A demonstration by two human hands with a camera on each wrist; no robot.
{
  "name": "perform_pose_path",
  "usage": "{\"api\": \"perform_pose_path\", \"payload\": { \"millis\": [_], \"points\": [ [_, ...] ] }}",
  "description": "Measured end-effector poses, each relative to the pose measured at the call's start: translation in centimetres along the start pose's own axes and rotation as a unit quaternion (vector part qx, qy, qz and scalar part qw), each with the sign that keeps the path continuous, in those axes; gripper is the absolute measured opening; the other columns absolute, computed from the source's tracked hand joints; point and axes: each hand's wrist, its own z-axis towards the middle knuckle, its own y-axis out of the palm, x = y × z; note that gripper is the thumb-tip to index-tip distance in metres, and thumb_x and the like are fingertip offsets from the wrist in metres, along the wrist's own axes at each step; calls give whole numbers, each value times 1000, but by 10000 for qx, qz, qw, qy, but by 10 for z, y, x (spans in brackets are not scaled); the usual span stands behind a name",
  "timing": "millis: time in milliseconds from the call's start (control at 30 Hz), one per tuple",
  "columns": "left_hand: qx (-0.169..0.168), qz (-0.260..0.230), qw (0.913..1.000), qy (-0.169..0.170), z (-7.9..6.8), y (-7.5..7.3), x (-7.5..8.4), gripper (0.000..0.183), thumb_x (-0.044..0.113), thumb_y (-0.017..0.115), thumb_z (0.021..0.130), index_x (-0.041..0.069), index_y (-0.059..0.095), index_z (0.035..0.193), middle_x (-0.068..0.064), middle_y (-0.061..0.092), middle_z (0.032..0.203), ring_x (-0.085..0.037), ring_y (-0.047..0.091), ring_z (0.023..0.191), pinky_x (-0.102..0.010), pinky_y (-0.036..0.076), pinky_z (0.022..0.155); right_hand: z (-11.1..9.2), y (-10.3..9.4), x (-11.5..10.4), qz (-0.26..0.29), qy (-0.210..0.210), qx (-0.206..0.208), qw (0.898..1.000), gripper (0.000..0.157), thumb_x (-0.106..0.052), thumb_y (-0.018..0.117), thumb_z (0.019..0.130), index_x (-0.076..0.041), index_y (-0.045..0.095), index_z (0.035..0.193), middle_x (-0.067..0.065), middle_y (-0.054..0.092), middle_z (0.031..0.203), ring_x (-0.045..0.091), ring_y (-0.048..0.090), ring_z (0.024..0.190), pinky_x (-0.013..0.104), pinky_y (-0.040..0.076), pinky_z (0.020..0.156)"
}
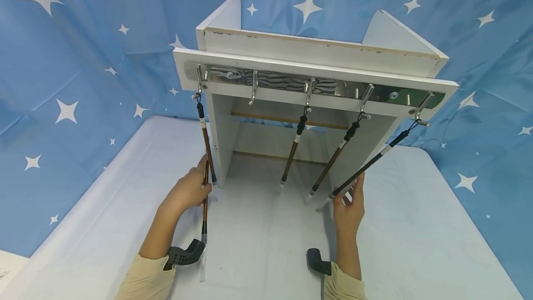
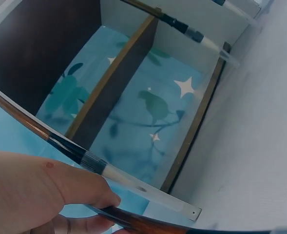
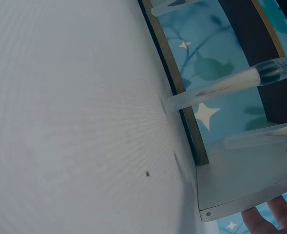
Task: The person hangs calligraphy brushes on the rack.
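My left hand (image 1: 189,189) pinches a brown-handled calligraphy brush (image 1: 205,214) near its upper end, just left of the white rack. Its clear-capped tip points down toward me. Right beside those fingers hangs another capped brush (image 1: 207,147), looped on the leftmost hook (image 1: 199,80). My right hand (image 1: 349,205) grips the front edge of the rack's right side panel (image 1: 362,145), fingers outside and thumb inside. Close to that thumb is the clear cap (image 3: 260,135) of the rightmost dark brush (image 1: 370,163). Two more brushes hang left of it, among them one from the middle hook (image 1: 308,90).
The white wooden rack (image 1: 316,66) stands on a white-covered table (image 1: 258,249), with a metal hook strip along its front bar. A second hook from the left (image 1: 254,87) juts forward. Behind everything hangs a blue curtain (image 1: 96,50) with white stars.
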Motion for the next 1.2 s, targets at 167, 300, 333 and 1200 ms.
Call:
{"api": "perform_pose_path", "payload": {
  "millis": [167,300,333,1200],
  "points": [
    [106,49,9999,83,-2,-1,2,74,9,52,86,0,8,145,-26,50,105,-12,55,48,-25,46,46,-1,0,0,-25,-22,16,10000,79,3,55,83,-27,19,146,20,44,134,41,49,116,54,46,88],
    [169,101,9998,99,-3,-1,3,74,9,53,86,1,9,145,-26,51,106,-12,55,48,-25,46,47,-1,0,1,-22,-16,18,10000,79,4,55,82,-27,19,146,20,44,133,41,49,116,54,46,87],
    [172,98,9998,95,-3,-1,3,74,9,52,86,1,9,145,-26,51,107,-12,55,48,-25,47,47,-1,0,1,-21,-9,15,10000,80,4,55,82,-27,19,146,20,44,134,41,49,116,54,46,87],
    [244,118,9996,70,-8,-9,6,75,11,51,86,5,6,147,-24,50,104,-12,54,47,-25,44,47,-1,0,0,-44,8,-18,10000,79,2,55,83,-29,18,146,19,43,135,41,49,116,54,45,89]
  ]
}}
